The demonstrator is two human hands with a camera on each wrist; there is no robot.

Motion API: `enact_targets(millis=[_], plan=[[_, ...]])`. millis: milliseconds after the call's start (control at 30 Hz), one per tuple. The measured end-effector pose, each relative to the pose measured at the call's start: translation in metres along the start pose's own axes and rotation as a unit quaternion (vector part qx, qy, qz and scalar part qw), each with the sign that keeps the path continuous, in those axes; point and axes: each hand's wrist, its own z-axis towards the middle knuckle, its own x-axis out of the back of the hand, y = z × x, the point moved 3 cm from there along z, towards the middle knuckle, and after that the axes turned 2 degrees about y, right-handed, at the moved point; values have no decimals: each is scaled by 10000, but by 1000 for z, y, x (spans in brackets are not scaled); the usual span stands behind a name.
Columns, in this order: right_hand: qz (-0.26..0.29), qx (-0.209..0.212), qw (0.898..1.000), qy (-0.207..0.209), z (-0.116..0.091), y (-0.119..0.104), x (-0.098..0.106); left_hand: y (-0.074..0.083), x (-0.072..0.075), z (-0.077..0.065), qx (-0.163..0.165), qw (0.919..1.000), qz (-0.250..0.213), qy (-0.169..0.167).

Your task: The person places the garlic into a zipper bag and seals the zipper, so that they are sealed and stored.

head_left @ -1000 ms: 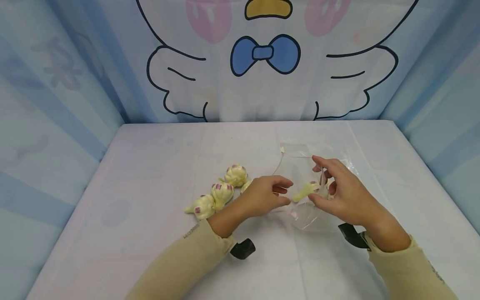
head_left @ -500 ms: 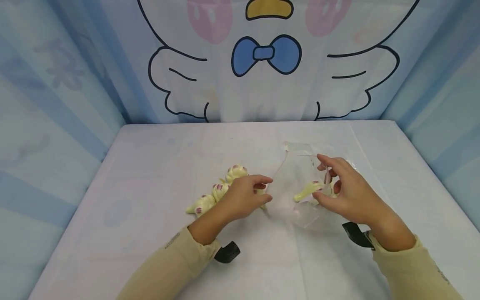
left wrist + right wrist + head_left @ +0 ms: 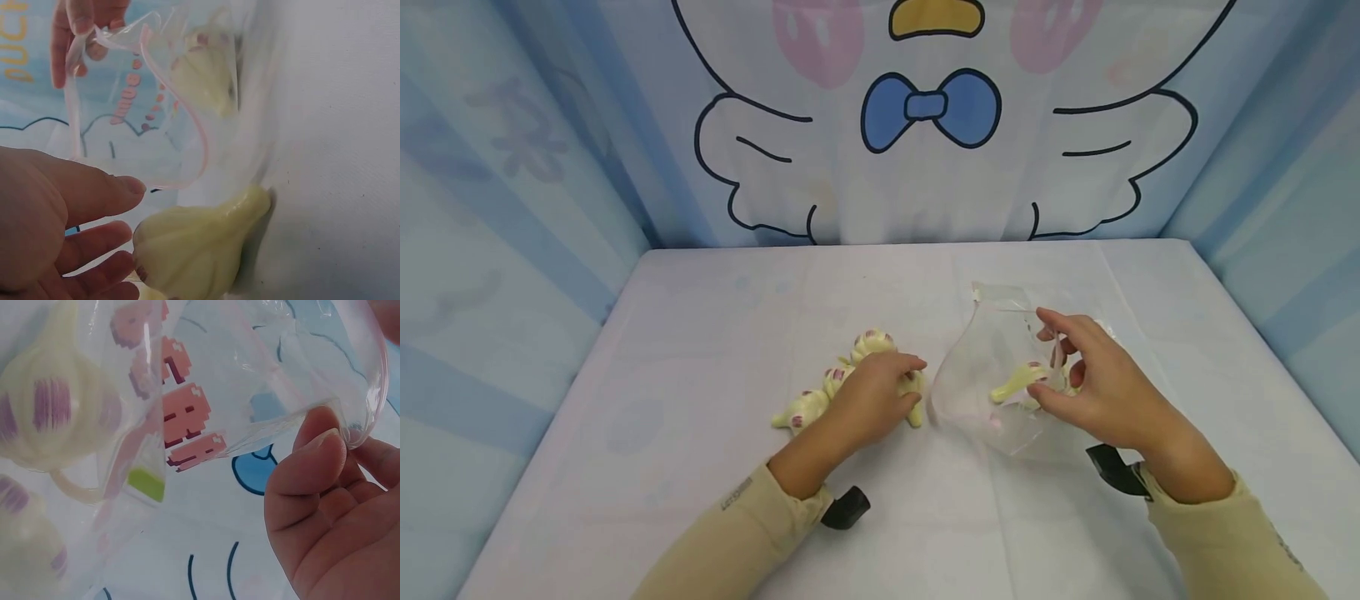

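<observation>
My right hand (image 3: pixel 1101 387) pinches the rim of a clear zip bag (image 3: pixel 962 375), whose mouth gapes toward the left. Inside the bag lie garlic bulbs; one bulb (image 3: pixel 1015 382) shows in the head view, and two, including a purple-striped bulb (image 3: pixel 53 406), in the right wrist view. My left hand (image 3: pixel 872 400) reaches over a loose garlic bulb (image 3: pixel 194 250) just left of the bag. In the left wrist view its thumb and fingers are spread beside that bulb, not closed round it. The hand partly hides the loose bulbs in the head view.
More loose garlic bulbs lie left of the left hand, among them a near bulb (image 3: pixel 805 408) and a far bulb (image 3: pixel 874 342). All rest on a white-covered table (image 3: pixel 715 333). A printed curtain (image 3: pixel 925 183) rises behind the table's back edge.
My left hand has moved left, from the bag's mouth to the loose garlic bulbs. The bag's mouth has come into view wide apart. My right hand keeps its pinch, having shifted slightly right.
</observation>
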Motion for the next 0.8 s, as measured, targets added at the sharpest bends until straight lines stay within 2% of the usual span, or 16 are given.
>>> enact_targets(millis=[133, 400, 567, 800], plan=[[38, -27, 10000, -12, 0, 0, 0, 0, -2, 0, -202, 9990, 395, 6], [44, -37, 10000, -20, 0, 0, -1, -3, -6, -1, -344, 9968, 714, -120], [44, -38, 10000, -15, 1, 1, -1, -3, -6, -3, -539, 9956, 757, -140], [57, -79, 9999, -43, 0, 1, -1, -4, -7, -5, -613, 9953, 704, -237]])
